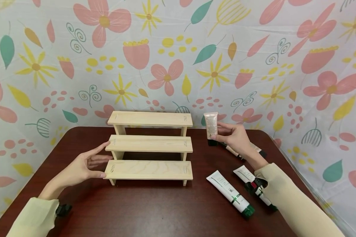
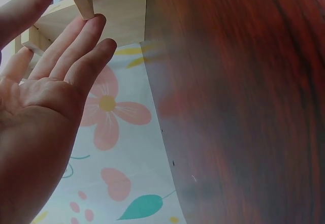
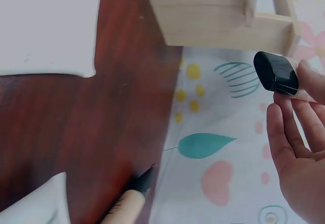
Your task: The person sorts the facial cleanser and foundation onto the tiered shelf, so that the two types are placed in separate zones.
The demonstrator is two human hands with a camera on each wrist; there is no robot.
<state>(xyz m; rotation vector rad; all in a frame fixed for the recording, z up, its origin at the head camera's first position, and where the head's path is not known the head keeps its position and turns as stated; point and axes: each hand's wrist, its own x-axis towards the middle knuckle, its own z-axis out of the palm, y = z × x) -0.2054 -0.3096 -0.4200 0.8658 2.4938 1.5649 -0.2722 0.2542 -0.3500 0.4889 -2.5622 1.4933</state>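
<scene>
A three-tier wooden display rack [image 1: 149,143] stands on the dark red-brown table [image 1: 163,207]. My left hand [image 1: 80,168] is at its left side, the thumb by the lowest board and the index fingertip by the middle one. In the left wrist view, extended fingertips of that hand [image 2: 51,97] meet the rack's edge [image 2: 119,10]. Right of the rack, my right hand [image 1: 235,136] pinches a small pale pink squeeze tube [image 1: 211,126], held upright with its black cap down. The right wrist view shows that cap [image 3: 275,73] at the fingertips; the tube's body is mostly hidden there.
A white tube with a green cap [image 1: 226,191] lies at the front right. Another white tube [image 1: 244,173] lies beside it, partly covered by my right wrist. Beige dark-capped tubes [image 1: 232,151] lie behind my right hand. A flower-patterned cloth [image 1: 172,49] hangs behind the table.
</scene>
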